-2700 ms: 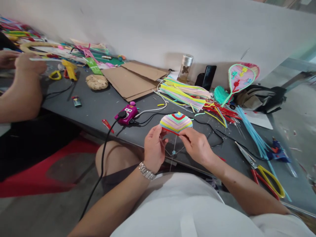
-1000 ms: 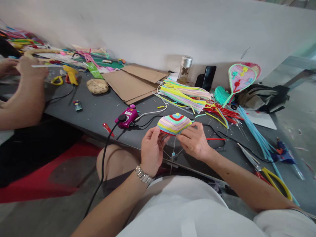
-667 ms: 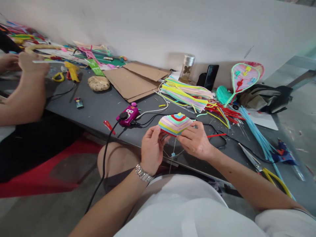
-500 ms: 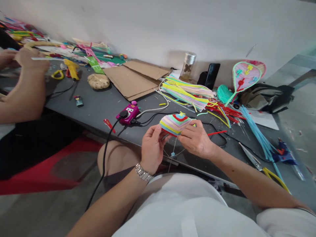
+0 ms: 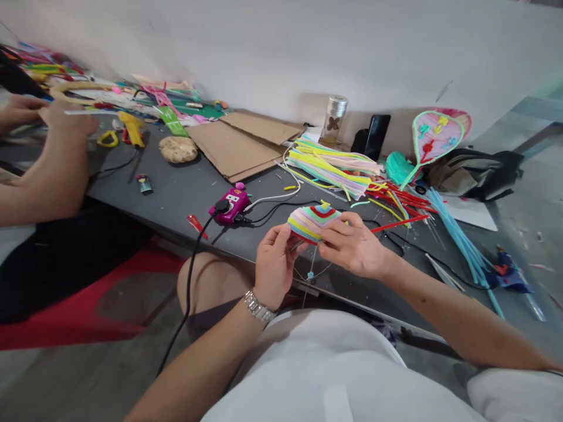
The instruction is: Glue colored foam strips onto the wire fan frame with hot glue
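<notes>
Striped pastel dome [image 5: 313,223] is held up over the near edge of the table, pinched between the left hand [image 5: 275,266], its thumb and fingers closed on one side, and the right hand [image 5: 354,249], its fingers curled over the other. Thin thread [image 5: 307,290] with a small blue bead [image 5: 310,274] hangs below. Farther off, a red stem [image 5: 398,223] lies near the right hand, then a magenta power socket [image 5: 229,206] on the grey table [image 5: 167,199] and a bundle of pastel strips [image 5: 329,170].
</notes>
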The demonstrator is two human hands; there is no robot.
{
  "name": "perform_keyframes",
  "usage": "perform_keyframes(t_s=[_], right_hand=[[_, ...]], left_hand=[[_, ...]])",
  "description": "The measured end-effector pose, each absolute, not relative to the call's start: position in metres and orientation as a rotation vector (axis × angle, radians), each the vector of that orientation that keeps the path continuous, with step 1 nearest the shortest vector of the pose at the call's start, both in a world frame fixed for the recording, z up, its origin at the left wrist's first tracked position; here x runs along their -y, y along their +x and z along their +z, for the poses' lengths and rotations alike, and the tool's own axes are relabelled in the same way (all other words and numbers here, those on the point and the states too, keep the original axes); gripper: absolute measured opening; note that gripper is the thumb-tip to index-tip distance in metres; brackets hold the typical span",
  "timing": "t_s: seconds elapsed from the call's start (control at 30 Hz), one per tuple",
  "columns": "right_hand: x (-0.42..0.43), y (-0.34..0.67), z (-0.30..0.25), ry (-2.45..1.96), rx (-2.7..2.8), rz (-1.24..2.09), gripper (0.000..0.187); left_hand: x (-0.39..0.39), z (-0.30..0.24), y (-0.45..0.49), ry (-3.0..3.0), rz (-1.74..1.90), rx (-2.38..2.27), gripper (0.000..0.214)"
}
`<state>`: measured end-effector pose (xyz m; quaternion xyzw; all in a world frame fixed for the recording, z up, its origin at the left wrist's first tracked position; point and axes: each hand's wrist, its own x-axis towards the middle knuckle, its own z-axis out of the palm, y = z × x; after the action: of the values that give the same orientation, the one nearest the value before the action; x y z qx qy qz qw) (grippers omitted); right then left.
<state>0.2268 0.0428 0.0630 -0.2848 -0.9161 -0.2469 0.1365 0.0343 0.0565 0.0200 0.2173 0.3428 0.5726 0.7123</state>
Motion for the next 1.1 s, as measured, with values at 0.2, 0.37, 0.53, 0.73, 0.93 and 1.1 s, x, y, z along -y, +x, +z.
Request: perform_keyframes(t_s=[0.2, 0.37, 0.53, 0.73, 0.93, 1.1], right_hand=[[-0.030, 0.218, 0.037, -1.017, 2.267, -0.842, 0.014], [-0.010, 0.198, 0.012, -1.169, 2.018, -0.429, 0.015], [-0.007, 0.184, 0.008, -1.466, 1.594, 0.273, 0.016], [-0.018, 0.175, 0.030, -1.413, 0.958, 1.012, 0.034], [-0.020, 0.171, 0.039, -1.341, 0.789, 1.102, 0.038], [-0.020, 0.172, 0.036, -1.325, 0.805, 1.061, 0.038]], left_hand=[[-0.064, 0.019, 0.040, 0.422, 1.342, -0.775, 0.041], [-0.063, 0.021, 0.043, 0.460, 1.387, -0.779, 0.040], [-0.059, 0.022, 0.046, 0.489, 1.421, -0.748, 0.039], [-0.051, 0.026, 0.048, 0.527, 1.440, -0.774, 0.037], [-0.049, 0.025, 0.046, 0.572, 1.439, -0.782, 0.034], [-0.051, 0.026, 0.044, 0.583, 1.452, -0.847, 0.037]])
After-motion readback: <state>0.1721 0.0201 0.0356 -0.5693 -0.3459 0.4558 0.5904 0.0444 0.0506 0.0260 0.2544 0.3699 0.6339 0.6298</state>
